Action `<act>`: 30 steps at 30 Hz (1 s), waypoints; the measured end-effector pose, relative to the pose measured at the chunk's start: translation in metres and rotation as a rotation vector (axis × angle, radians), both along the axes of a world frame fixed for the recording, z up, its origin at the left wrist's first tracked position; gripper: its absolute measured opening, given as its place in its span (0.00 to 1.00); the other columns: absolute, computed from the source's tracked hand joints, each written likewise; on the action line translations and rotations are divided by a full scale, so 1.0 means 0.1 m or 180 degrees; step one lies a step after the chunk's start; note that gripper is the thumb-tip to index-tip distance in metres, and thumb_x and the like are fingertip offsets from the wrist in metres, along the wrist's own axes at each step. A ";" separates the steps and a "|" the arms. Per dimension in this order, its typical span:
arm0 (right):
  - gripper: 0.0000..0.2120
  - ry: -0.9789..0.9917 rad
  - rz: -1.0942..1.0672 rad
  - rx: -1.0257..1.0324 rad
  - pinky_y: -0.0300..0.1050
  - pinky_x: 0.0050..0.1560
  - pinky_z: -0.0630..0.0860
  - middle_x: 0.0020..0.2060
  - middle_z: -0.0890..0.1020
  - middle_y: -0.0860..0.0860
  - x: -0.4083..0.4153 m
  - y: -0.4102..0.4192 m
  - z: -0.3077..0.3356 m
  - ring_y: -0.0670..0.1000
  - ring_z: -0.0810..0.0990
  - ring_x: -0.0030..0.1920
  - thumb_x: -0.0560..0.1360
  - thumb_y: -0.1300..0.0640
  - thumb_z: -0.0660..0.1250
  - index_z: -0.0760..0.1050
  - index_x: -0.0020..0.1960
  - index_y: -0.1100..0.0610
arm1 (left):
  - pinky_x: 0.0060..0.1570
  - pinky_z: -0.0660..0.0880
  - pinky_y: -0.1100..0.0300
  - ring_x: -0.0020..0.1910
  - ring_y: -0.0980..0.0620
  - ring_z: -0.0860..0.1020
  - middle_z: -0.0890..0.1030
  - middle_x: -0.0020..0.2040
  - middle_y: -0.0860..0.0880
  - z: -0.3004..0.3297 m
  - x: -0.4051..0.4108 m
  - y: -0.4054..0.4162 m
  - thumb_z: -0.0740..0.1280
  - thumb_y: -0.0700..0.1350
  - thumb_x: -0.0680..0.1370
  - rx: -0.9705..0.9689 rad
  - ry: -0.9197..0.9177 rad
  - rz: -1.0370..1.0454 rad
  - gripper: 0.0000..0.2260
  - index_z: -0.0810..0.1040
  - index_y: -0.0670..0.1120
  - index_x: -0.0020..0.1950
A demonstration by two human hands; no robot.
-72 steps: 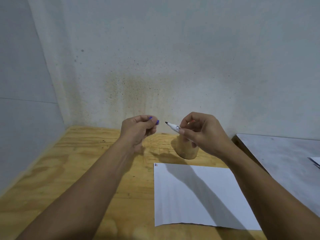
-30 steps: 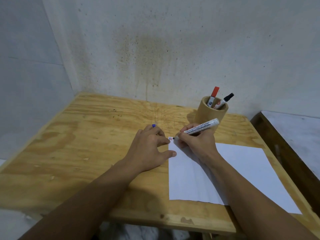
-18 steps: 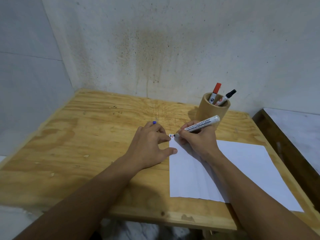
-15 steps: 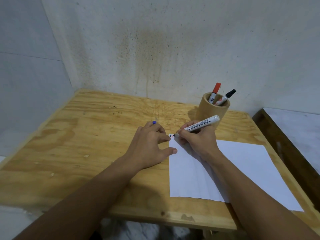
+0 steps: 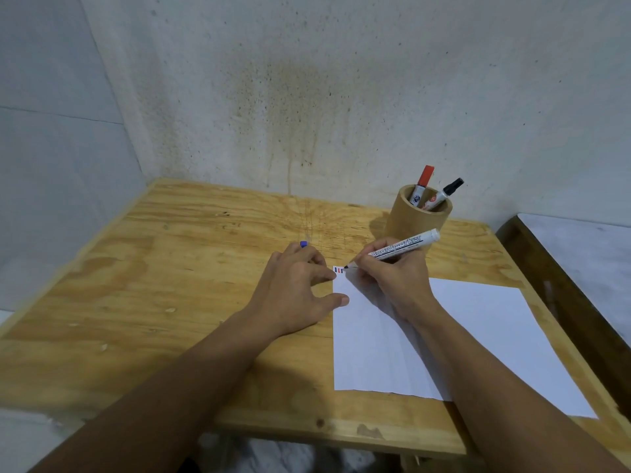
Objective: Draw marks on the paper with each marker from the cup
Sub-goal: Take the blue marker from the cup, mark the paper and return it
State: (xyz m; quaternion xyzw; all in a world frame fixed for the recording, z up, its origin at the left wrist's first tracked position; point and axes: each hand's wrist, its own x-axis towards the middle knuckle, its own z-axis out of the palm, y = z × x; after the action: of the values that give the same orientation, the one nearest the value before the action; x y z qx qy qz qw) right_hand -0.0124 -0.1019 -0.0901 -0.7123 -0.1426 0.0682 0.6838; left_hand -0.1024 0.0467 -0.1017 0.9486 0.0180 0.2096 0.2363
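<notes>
Head view shows your white paper (image 5: 478,336) lying flat on the wooden table (image 5: 170,285). Your left hand (image 5: 297,295) rests spread beside the paper's left edge, pinching a small blue cap (image 5: 303,244). Your right hand (image 5: 396,278) grips a white marker (image 5: 396,250), its dark tip at the paper's far left corner by tiny blue and red marks (image 5: 338,269). Behind the paper stands the brown cup (image 5: 418,216) with a red-capped marker (image 5: 423,184) and a black-capped marker (image 5: 444,194).

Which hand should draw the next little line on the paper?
The right hand. It holds the open marker with its tip at the paper corner. The left hand holds the blue cap.
</notes>
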 end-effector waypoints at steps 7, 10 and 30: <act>0.10 0.0351 -0.0003 0.0724 0.41 0.27 0.78 0.30 0.77 0.58 -0.03 0.00 0.11 0.48 0.80 0.26 0.71 0.76 0.69 0.72 0.42 0.64 | 0.50 0.70 0.61 0.51 0.52 0.73 0.72 0.54 0.49 0.07 0.08 0.08 0.73 0.46 0.70 -0.0648 -0.0555 0.0435 0.16 0.78 0.46 0.56; 0.11 0.0461 0.0078 0.0986 0.45 0.31 0.81 0.32 0.79 0.59 -0.02 0.00 0.15 0.52 0.82 0.30 0.71 0.76 0.70 0.73 0.41 0.63 | 0.54 0.68 0.61 0.57 0.49 0.72 0.73 0.56 0.47 0.07 0.19 0.19 0.68 0.37 0.73 -0.0727 -0.0084 0.0504 0.14 0.78 0.44 0.58; 0.07 -0.0258 0.0214 0.0527 0.43 0.31 0.72 0.33 0.83 0.57 -0.01 -0.21 0.64 0.56 0.82 0.33 0.68 0.64 0.75 0.80 0.43 0.66 | 0.34 0.80 0.64 0.32 0.50 0.82 0.82 0.38 0.39 0.67 0.26 -0.11 0.65 0.27 0.72 -0.5028 0.0130 -0.0169 0.06 0.79 0.36 0.42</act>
State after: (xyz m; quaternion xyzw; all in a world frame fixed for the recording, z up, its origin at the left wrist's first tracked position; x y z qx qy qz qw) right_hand -0.0135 -0.1234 -0.0263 -0.6504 -0.1991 0.0502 0.7313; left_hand -0.0765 0.0356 -0.0343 0.5039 0.1432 0.1115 0.8445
